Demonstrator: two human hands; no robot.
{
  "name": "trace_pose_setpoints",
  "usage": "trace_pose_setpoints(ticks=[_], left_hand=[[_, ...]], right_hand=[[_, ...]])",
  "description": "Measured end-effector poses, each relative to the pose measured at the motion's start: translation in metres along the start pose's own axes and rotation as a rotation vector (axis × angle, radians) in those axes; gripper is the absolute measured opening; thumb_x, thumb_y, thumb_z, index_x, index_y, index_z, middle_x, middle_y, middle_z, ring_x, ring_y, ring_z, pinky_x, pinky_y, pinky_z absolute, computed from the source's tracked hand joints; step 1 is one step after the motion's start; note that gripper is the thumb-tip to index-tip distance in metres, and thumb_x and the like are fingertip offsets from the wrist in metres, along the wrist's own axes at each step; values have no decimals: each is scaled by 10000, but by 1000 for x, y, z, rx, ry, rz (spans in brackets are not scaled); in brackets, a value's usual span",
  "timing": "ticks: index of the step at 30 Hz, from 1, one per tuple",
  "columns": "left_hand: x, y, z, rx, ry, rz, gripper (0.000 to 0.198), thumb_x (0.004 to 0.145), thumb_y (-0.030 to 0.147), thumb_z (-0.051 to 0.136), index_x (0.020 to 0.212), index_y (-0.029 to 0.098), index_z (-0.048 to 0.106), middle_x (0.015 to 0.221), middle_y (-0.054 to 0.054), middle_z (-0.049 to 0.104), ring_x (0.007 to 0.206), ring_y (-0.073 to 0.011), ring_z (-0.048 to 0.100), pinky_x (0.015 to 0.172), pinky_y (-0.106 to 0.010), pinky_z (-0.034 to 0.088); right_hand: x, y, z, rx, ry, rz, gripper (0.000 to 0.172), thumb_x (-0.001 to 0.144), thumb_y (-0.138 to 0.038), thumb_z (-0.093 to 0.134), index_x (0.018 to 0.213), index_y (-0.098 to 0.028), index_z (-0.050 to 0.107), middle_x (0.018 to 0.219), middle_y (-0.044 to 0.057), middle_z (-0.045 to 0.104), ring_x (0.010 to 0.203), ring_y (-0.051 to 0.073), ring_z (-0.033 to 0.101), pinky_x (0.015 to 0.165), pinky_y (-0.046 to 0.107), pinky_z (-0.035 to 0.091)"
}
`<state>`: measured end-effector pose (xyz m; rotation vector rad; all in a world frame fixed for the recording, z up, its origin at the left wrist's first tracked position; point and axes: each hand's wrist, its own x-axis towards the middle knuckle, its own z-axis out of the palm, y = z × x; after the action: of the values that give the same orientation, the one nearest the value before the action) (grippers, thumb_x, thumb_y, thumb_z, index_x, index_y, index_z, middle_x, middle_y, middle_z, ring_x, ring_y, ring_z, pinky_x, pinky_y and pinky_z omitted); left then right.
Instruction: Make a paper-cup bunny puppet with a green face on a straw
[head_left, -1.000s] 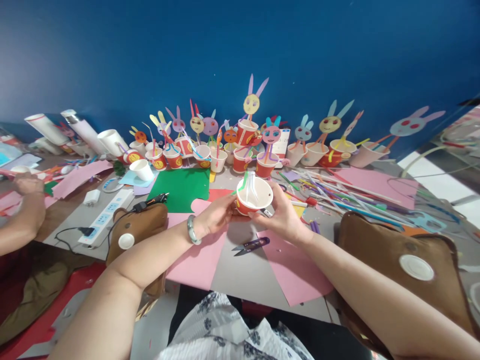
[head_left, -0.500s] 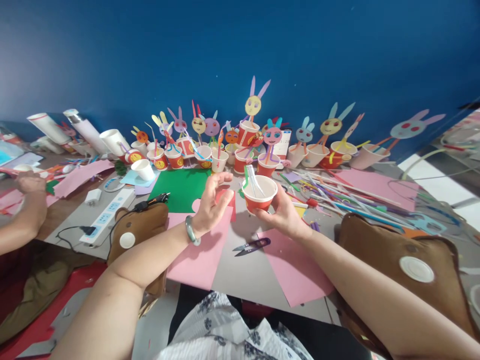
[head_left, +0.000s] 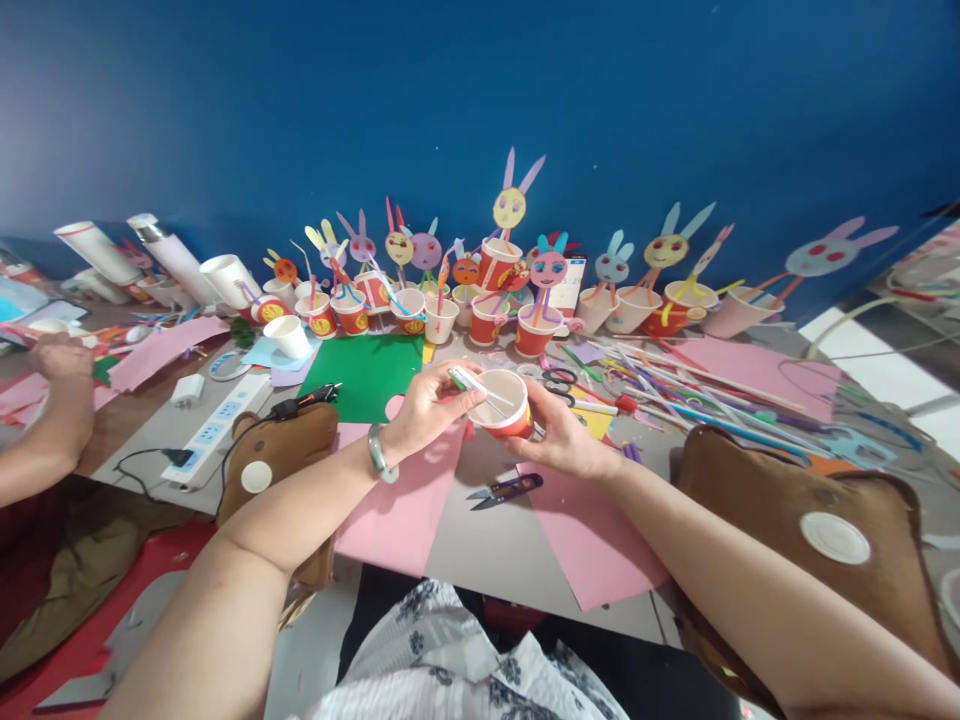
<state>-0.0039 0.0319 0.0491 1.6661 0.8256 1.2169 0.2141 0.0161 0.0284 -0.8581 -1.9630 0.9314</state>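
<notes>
A red paper cup point(head_left: 504, 402) with a white rim is tilted to the left in front of me. My right hand point(head_left: 562, 435) is wrapped round its right side and base. From the cup's left rim stick out white and green pipe cleaners point(head_left: 466, 380), and my left hand point(head_left: 427, 408) pinches them between thumb and fingers. A bracelet is on the left wrist. Below the cup, small dark thread snips point(head_left: 506, 491) lie on the grey table between two pink sheets point(head_left: 592, 540).
Cups with paper rabbit heads point(head_left: 549, 268) line the blue wall. Loose pipe cleaners point(head_left: 690, 400) and black scissors point(head_left: 559, 378) lie right, a green sheet point(head_left: 367, 375) and power strip point(head_left: 217, 430) left. Brown pouches point(head_left: 795, 540) flank my arms. Another person's hand point(head_left: 64, 360) is far left.
My left hand has moved right and closed on the pipe cleaners at the cup's rim. The cup has shifted slightly left and down and now tilts left.
</notes>
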Motion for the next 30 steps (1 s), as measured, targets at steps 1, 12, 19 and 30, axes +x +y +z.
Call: trace_pose_setpoints(ticks=[1,12,19,30], left_hand=[[0,2,0,-3,-3,-22,383,797,467,767,1009,161,675,1059,-94,714,871,-168,683,776,-289,557],[0,-2,11,-276,1,-297,443,726,559,789,665,141,656,611,-8,626,552,-109,554,547,-244,457],[9,-27,9,-557,-19,-480,321,673,388,840,835,156,689,825,-42,712,803,-164,673,753,-306,577],[4,-46,10,-289,-139,-235,401,891,600,578,992,219,651,873,-66,699,829,-210,702,790,-431,613]], right_hand=[[0,-1,-1,-8,-9,-3,650,773,-315,744,1358,-180,496,1320,135,600,1173,293,618,1016,407,492],[0,-3,2,-122,65,-51,680,791,-420,744,1374,-181,489,1255,134,647,1094,298,653,957,417,531],[-9,0,13,-151,267,-136,900,716,-439,842,1455,-247,367,1442,160,507,1313,329,532,1097,479,458],[-6,-21,12,-366,441,-78,578,772,-315,725,1307,-247,515,1287,135,616,1156,327,613,941,471,526]])
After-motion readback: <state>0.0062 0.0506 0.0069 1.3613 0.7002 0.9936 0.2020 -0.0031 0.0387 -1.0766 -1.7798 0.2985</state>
